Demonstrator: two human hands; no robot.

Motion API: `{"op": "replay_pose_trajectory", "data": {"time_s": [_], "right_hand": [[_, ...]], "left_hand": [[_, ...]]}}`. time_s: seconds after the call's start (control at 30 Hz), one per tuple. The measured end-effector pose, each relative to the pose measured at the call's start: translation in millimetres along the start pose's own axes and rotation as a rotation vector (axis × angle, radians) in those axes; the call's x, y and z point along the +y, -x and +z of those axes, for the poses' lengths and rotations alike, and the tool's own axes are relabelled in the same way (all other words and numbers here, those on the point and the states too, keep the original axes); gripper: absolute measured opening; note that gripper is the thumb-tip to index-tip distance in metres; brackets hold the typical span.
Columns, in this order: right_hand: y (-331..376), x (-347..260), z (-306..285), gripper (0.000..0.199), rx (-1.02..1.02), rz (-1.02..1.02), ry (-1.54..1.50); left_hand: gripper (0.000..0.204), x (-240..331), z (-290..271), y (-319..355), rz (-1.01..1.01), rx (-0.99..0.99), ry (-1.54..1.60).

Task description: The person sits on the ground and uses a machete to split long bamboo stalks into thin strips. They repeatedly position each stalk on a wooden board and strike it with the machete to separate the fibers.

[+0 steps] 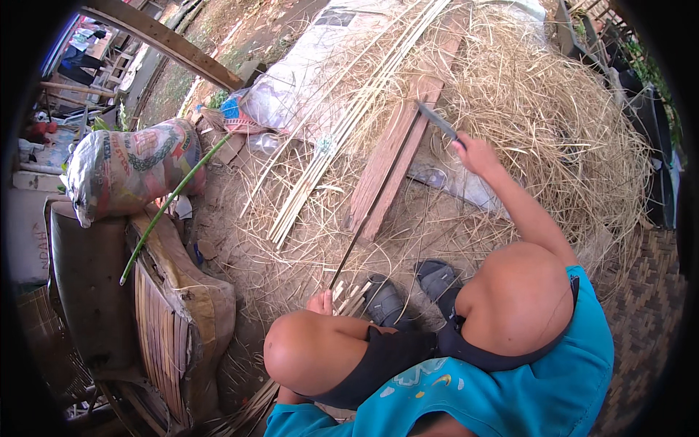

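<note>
From my end I see the right hand [477,154] closed around the dark handle of a knife [440,121], its forearm slanting forward and inward beyond the right knee, the blade pointing away and to the left. Just beyond the blade's tip is the far end of a long dark strip [378,195]; I can't tell whether they touch. The strip runs back toward the person, over two reddish boards [397,156] left of the right hand, to the left hand [320,302], which is low, partly hidden by the left knee, its fingers around the near end. Ahead of the left hand lies a bundle of pale strips [320,171]; right of the knife hand spreads a heap of dry shavings [553,109]. Far to the left of both hands, a stuffed sack [138,164] carries coloured printed lettering, and the whitish wall [29,233] beside it bears faint, reddish handwritten letters.
</note>
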State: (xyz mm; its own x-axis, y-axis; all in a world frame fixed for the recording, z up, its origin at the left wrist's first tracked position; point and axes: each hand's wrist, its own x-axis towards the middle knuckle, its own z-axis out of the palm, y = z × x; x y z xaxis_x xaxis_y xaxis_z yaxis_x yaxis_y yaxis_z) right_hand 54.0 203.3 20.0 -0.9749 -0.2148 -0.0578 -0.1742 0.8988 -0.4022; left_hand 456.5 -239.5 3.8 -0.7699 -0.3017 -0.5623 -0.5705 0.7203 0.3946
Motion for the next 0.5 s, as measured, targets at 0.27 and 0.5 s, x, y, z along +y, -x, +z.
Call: {"op": "replay_pose_trajectory", "data": {"time_s": [0.27,0.5], "right_hand": [[90,-60,39,0.041,-0.142,-0.236,-0.197],[53,-36,34,0.042,-0.022,-0.089,-0.175]], "left_hand": [[0.047,79,10,-47,0.357,0.188,0.081],[0.042,70,-6,-42,0.219,0.098,-0.261]]}}
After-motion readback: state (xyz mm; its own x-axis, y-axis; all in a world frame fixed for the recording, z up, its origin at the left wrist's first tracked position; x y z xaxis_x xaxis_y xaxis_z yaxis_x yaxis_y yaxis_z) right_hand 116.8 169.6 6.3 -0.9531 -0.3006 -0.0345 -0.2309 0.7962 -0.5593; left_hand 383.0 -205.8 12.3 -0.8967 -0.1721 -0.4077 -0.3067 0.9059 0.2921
